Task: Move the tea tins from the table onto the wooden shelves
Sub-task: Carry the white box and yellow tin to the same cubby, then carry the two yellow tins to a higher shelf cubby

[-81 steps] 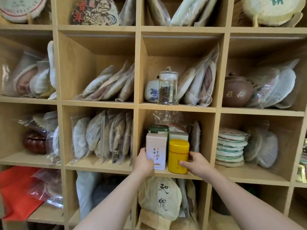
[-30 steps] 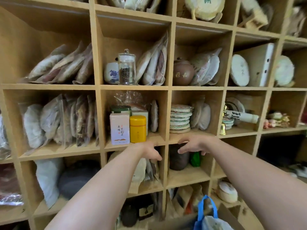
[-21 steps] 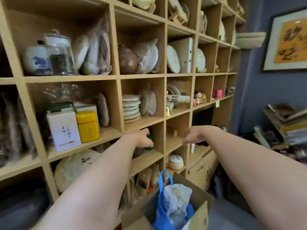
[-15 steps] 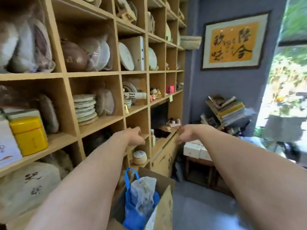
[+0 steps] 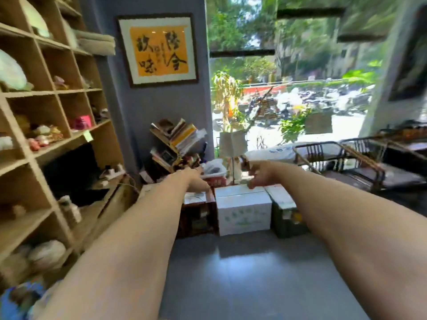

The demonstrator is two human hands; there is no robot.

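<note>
Both my arms stretch forward over the floor, away from the wooden shelves (image 5: 46,155), which now fill only the left edge of the view. My left hand (image 5: 196,180) holds nothing, its fingers loosely curled downward. My right hand (image 5: 260,173) also holds nothing, its fingers loosely bent and apart. No tea tins are in view; the ones on the shelf are out of frame to the left. The picture is blurred by motion.
Ahead on the floor stand a white cardboard box (image 5: 243,210), a dark crate (image 5: 287,215) and a tilted pile of books (image 5: 178,144) against the grey wall. Dark wooden chairs (image 5: 360,162) stand at the right by a big window. A blue bag (image 5: 13,303) is at bottom left.
The view has swung right, from the shelf compartment with the tins to the room's window corner. Both hands left the tins on the shelf and now hang empty in the air.
</note>
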